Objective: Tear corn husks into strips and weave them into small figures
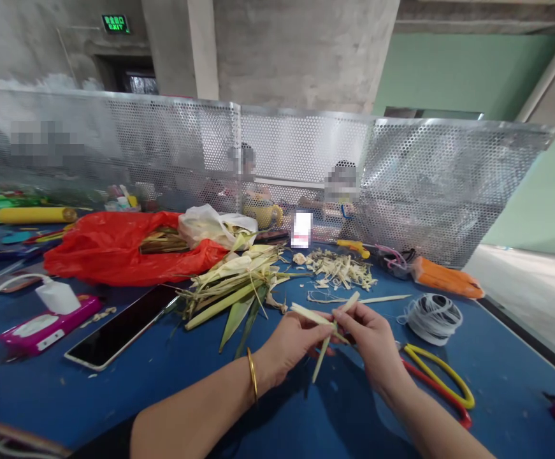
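Observation:
Above the blue table, my left hand (pixel 301 338) pinches a pale green leaf strip (pixel 309 313) between thumb and fingers. My right hand (pixel 366 335) is closed on a second leaf strip (pixel 322 360), which crosses the first and slants down to the left. The two hands nearly touch where the strips cross. Just beyond my left hand lies a pile of long dried and green leaves (pixel 234 287). Right of my right hand are a roll of grey-white string (pixel 434 319) and scissors (pixel 442 376) with red and yellow handles, their blades partly hidden.
Leaf scraps (pixel 339 269) lie ahead near a perforated metal divider (pixel 301 137). A red plastic bag (pixel 115 248), a phone (pixel 124 328) and a magenta power strip (pixel 50 325) sit on the left. An orange packet (pixel 448 278) is at the right edge. People sit behind the divider.

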{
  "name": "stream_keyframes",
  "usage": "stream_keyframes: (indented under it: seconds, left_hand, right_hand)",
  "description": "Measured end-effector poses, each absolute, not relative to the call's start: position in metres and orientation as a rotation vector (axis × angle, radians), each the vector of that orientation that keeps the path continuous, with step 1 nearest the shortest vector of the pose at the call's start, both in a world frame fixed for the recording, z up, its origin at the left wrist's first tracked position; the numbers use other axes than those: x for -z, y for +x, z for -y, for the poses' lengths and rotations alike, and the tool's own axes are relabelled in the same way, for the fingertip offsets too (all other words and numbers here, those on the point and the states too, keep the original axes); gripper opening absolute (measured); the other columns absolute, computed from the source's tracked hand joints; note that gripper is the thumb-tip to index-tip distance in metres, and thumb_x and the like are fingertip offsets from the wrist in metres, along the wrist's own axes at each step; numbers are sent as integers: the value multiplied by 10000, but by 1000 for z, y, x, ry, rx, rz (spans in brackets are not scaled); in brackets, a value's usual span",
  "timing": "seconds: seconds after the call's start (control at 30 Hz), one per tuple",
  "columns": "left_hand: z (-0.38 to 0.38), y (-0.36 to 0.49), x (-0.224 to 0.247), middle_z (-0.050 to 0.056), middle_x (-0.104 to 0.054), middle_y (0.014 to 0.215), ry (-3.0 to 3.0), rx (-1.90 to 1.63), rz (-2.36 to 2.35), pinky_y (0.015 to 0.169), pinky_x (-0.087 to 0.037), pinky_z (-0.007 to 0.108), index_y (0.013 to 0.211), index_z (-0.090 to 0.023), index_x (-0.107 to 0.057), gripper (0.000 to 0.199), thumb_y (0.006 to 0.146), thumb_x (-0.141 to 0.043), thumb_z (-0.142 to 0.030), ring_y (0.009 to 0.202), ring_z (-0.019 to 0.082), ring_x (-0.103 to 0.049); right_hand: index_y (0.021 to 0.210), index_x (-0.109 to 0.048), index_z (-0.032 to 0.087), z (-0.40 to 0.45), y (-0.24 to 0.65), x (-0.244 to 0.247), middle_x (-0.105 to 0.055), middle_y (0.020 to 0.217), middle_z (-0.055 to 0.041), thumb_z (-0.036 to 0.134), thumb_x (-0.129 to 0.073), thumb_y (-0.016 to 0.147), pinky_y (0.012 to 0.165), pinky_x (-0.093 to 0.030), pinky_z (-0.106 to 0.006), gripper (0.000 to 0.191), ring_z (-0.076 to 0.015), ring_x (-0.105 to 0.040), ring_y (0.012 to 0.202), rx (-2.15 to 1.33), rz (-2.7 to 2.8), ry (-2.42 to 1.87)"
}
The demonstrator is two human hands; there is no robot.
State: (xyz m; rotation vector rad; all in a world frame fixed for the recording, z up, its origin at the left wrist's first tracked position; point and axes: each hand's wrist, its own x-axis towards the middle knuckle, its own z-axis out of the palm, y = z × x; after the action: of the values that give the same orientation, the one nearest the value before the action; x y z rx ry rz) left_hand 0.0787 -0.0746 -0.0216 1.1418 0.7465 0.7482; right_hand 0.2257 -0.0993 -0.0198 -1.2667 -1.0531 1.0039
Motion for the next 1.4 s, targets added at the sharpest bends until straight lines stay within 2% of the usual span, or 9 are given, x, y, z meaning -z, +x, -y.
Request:
stream_keyframes:
  seconds: [0.17,0.3,0.4,0.5,0.67,0.87,0.97,1.27,1.4]
  left_hand:
    - [67,75,25,50,-696,758,890,-739,-759,516,-428,186,919,-121,-696,240,739,-689,-279,538,86,-593]
    - [61,70,22,28,-664,731,772,-705,-683,497,-448,181,929,-120,-689,203,770,-673,-245,533,77,-586]
    - [60,68,22,19,-646,693,748,-678,-635,508,-470,189,915,-112,-678,171,785,-661,-222,521,77,-584]
    - [60,67,22,12,-640,672,745,-640,-584,490,-465,192,924,-112,-663,196,800,-650,-264,494,78,-581]
    - [61,67,23,82,-708,848,932,-626,-604,490,-473,199,970,-122,-651,308,792,-658,-373,537,119,-651]
    - [60,67,23,120,-717,952,956,-628,-593,485,-460,164,931,-108,-668,274,781,-674,-338,546,85,-639]
    - [60,64,24,118,-720,946,884,-544,-537,470,-454,152,948,-106,-671,249,777,-678,-288,510,56,-600]
    - [60,65,27,137,-722,893,952,-500,-517,482,-459,160,946,-82,-682,253,771,-676,-265,498,63,-592]
    - [65,72,24,133,-720,926,972,-681,-637,494,-452,160,971,-99,-678,272,804,-637,-310,546,85,-633]
  right_hand:
    - [898,-723,192,93,240,13,-694,797,-41,508,-701,664,677,-460,-292,394,-195,-601,756,-945,1249,-1301]
    - [923,-733,205,89,245,17,-713,941,-60,483,-688,720,862,-443,-344,347,-241,-612,957,-1042,1490,-1235]
    - [934,-722,196,88,244,24,-704,895,-52,467,-622,800,837,-446,-333,319,-231,-614,924,-1040,1659,-1161]
    - [831,-710,180,88,243,26,-685,803,-48,479,-538,853,738,-442,-301,346,-208,-603,805,-820,1801,-1189]
    - [683,-627,177,89,244,25,-613,662,-26,420,-463,892,594,-396,-255,360,-160,-542,636,-532,1967,-1250]
    - [748,-620,199,90,243,26,-640,729,-30,239,-441,902,745,-400,-296,239,-170,-561,736,-255,2068,-1238]
    - [676,-586,197,90,242,26,-591,658,-14,256,-430,918,788,-390,-312,294,-162,-534,701,-215,2116,-1206]
    - [652,-639,203,90,238,33,-622,650,-23,368,-430,919,659,-403,-268,377,-161,-552,660,-401,2016,-1197]
    - [777,-693,213,85,243,31,-687,826,-58,421,-491,876,768,-433,-301,307,-201,-602,819,-429,1846,-1216]
